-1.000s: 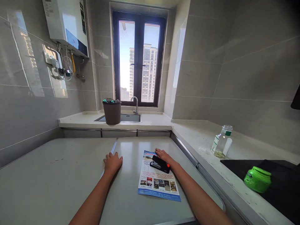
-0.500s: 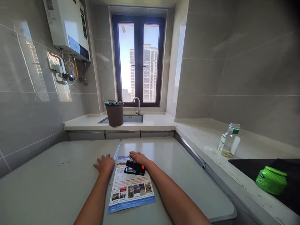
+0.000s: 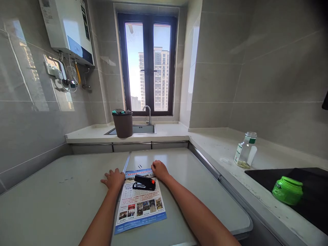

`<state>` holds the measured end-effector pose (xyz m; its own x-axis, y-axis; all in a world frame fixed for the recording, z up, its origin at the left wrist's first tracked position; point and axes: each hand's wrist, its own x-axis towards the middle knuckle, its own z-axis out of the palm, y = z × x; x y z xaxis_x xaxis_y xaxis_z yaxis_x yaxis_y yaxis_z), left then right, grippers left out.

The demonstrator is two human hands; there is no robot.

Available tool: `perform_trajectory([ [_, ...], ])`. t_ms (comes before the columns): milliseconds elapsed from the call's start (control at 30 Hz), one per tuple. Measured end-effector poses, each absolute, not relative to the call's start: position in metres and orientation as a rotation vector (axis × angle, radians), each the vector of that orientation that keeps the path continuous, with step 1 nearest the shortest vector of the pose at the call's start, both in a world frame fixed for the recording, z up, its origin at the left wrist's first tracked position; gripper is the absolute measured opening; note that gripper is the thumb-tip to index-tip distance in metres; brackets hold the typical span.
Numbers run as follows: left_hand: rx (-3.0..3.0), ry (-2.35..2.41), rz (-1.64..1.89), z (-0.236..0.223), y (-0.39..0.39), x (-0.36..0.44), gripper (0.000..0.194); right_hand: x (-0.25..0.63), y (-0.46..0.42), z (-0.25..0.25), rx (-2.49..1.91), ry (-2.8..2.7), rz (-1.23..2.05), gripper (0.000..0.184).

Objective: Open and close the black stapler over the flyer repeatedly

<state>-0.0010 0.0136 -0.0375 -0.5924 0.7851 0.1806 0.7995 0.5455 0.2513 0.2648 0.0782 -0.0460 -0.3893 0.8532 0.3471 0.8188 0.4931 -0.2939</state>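
A printed flyer (image 3: 140, 205) lies on the pale folding table (image 3: 64, 191), with a black stapler (image 3: 144, 182) with an orange-red tip resting on its upper half. My left hand (image 3: 114, 179) is open, fingers spread on the table close to the flyer's upper left edge. At the flyer's upper right corner, my right hand (image 3: 159, 169) is closed with its fingers curled under. Whatever is in those fingers, if anything, is hidden. Two small dark slivers (image 3: 139, 166), perhaps staples, lie just beyond the flyer's top edge.
A brown bin (image 3: 122, 124) stands at the sink (image 3: 143, 129) by the window. On the right counter are a glass jar (image 3: 245, 150), a clear round lid (image 3: 224, 160) and a green tub (image 3: 287, 190) on a black panel. A water heater (image 3: 68, 30) hangs upper left.
My right hand has drawn right from the flyer's top edge, its fingers going from outstretched to curled. The small slivers now show. My left hand stays spread; the view has shifted slightly.
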Motion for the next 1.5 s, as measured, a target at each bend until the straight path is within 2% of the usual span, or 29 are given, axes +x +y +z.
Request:
perform_trajectory([
  [300,-1.392,-2.707,-0.444,-0.040,0.013,0.002,0.048,0.411,0.070,-0.054,-1.676,-2.177,0.009,0.026],
  [467,-1.391,-2.698,-0.457,-0.042,0.014,0.002,0.049,0.442,0.072,-0.059,-1.744,-2.076,-0.046,0.028],
  [1233,-1.388,-2.695,-0.464,-0.041,0.015,0.003,0.045,0.432,0.065,-0.054,-1.690,-2.085,0.033,0.022],
  [1333,-1.376,-2.709,-0.448,-0.041,0.016,0.003,0.046,0.403,0.052,-0.048,-1.448,-2.136,0.113,0.018],
  [1433,-1.390,-2.714,-0.441,-0.041,0.017,0.003,0.047,0.353,0.034,-0.038,-1.079,-2.156,0.328,0.024],
  [1500,-1.402,-2.712,-0.441,-0.042,0.017,0.002,0.048,0.312,0.022,-0.032,-0.986,-2.154,0.422,0.030],
])
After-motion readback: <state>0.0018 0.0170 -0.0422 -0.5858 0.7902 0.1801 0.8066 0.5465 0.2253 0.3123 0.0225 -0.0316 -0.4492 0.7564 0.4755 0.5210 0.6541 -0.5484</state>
